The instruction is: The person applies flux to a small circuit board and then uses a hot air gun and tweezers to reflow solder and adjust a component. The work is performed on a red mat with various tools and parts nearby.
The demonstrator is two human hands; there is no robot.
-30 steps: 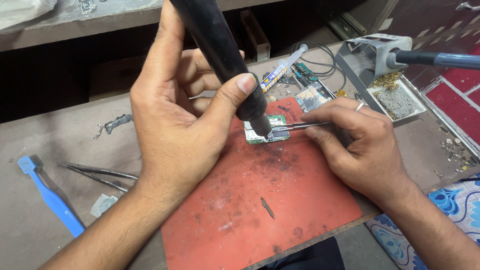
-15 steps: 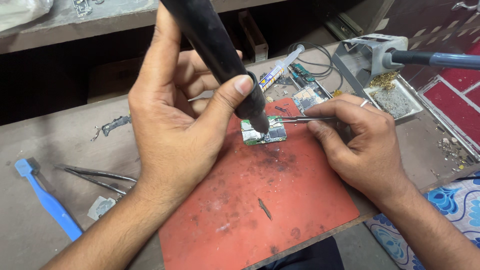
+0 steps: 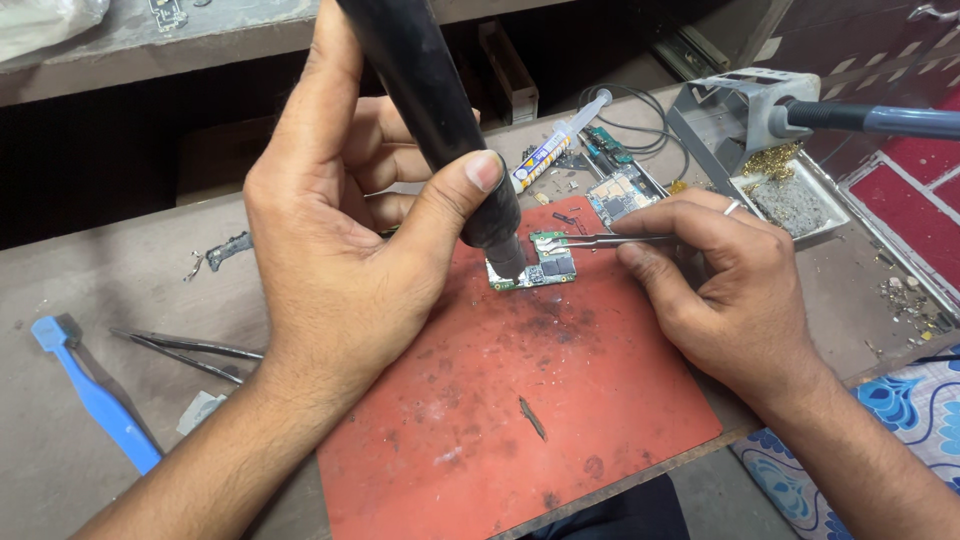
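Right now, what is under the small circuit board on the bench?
The circuit board lies on a stained red mat, which rests on the bench. The black hot-air tool in the left hand covers the board's left end, so nothing shows there.

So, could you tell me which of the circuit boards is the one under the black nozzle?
The small green board on the red mat, under the black tool's tip; the other boards lie farther back, off the mat.

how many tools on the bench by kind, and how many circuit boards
Hot-air wand in the left hand: 1
Tweezers: 2 (right hand's pair; spare pair)
Blue brush: 1
Syringe: 1
Soldering iron: 1
Circuit boards: 2 (on the red mat; behind it)
Total: 8
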